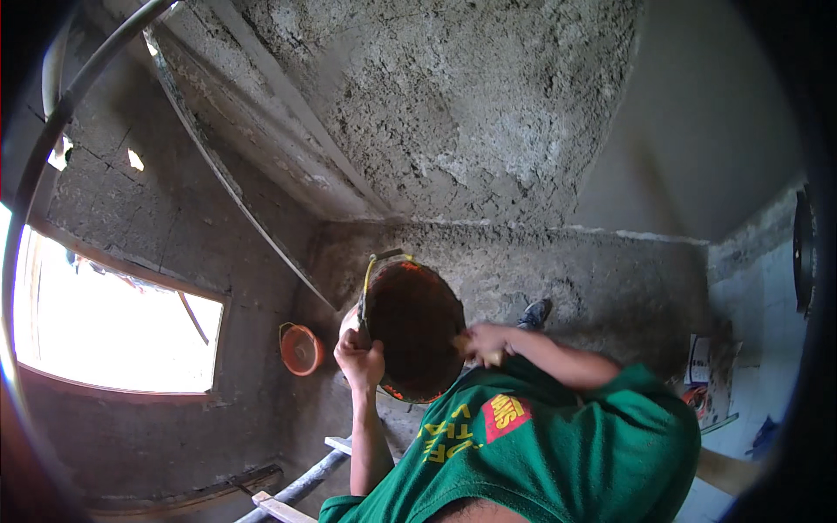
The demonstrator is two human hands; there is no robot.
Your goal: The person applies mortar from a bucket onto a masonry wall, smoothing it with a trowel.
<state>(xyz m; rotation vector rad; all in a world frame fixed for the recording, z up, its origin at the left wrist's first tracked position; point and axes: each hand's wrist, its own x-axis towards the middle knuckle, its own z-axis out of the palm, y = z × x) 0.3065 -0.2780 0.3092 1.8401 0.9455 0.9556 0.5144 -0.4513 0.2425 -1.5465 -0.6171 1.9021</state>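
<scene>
A large orange bucket (410, 327) is tilted so that its mouth faces me; its inside is dark and looks coated with grime or mortar. Its wire handle (366, 283) with a yellowish grip lies along the left and upper rim. My left hand (359, 359) is closed on the left side of the rim. At the right side of the rim, my right hand (485, 343) is smeared by motion, its fingers curled round a tan, handle-like piece (493, 357). What that piece belongs to is hidden in the dark of the bucket.
A smaller orange bucket (302, 350) stands lower left, below a bright window opening (113, 314). Ladder-like rails (318, 475) rise near my left arm. A long thin strip (231, 179) leans along the left wall. Rough plaster (453, 113) meets a smooth grey surface (697, 113).
</scene>
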